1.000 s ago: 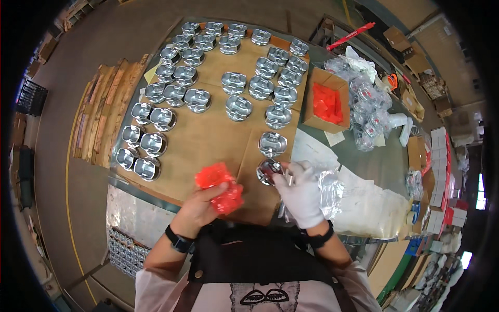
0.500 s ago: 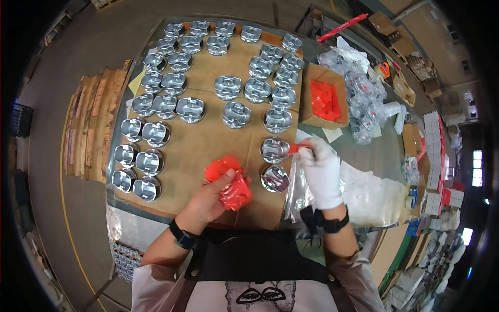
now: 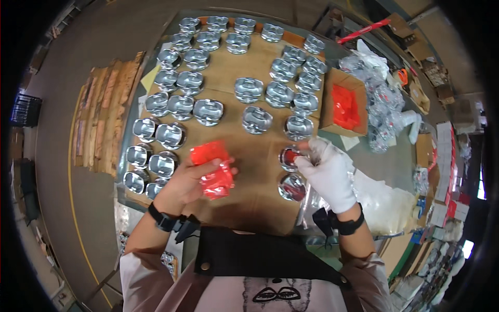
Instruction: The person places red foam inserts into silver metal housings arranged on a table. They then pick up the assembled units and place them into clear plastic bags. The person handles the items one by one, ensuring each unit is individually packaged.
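Observation:
My bare left hand is closed around several red plastic packets, held above the brown board. On my right hand is a white glove. Its fingertips pinch a small red packet at the hollow of a silver metal piston; the glove hides part of this piston. Just nearer to me stands another piston with some dark red showing in its hollow. More pistons stand in rows along the left, back and right of the board, hollow side up.
An open cardboard box of red packets stands right of the pistons. Beyond it lies a heap of clear plastic bags. A clear plastic sheet lies by my right wrist. A wooden pallet is on the floor at left.
My right hand has brought the red packet into the piston's hollow. My left hand has shifted left with its packets. The view has moved, so the table sits farther right.

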A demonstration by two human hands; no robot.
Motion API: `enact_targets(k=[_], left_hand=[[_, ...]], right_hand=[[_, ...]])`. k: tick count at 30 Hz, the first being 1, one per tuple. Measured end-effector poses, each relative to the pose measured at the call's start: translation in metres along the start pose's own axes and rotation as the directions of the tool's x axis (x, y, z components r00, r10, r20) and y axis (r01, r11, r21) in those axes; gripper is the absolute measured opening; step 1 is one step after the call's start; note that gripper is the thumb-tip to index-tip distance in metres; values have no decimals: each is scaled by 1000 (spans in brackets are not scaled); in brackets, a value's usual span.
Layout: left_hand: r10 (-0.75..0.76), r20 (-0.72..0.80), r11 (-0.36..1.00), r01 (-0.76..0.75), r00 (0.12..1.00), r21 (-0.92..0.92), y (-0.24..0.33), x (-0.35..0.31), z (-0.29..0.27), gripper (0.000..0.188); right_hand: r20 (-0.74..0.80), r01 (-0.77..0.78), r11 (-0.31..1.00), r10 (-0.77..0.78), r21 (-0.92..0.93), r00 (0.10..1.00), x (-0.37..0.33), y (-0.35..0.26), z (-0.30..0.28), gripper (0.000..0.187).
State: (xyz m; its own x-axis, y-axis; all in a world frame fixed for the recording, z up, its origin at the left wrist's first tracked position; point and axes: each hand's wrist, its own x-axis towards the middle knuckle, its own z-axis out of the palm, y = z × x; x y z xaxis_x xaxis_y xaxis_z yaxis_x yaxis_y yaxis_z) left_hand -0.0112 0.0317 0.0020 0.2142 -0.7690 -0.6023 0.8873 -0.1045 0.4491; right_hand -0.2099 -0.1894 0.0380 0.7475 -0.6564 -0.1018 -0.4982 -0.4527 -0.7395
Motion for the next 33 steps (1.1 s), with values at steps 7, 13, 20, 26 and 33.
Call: enact_targets(k=[7, 13, 20, 26, 33], left_hand=[[172, 247, 962, -217, 953, 167, -23, 52, 60, 35], [103, 178, 994, -105, 979, 1, -39, 54, 69, 32], [116, 52, 987, -109, 992, -114, -37, 73, 54, 30], [216, -36, 972, -218, 976, -91, -13, 92, 68, 29], [161, -24, 942, -161, 987, -296, -17, 106, 90, 31]], right_hand=[[199, -171, 918, 104, 358, 974, 28, -25, 36, 25], [217, -164, 962, 116, 219, 969, 23, -6, 7, 23], [-26, 230, 826, -283, -515, 959, 76, 33, -26, 15], [-92, 150, 953, -179, -262, 979, 80, 17, -14, 22], [192, -212, 919, 154, 333, 969, 60, 5, 18, 29]])
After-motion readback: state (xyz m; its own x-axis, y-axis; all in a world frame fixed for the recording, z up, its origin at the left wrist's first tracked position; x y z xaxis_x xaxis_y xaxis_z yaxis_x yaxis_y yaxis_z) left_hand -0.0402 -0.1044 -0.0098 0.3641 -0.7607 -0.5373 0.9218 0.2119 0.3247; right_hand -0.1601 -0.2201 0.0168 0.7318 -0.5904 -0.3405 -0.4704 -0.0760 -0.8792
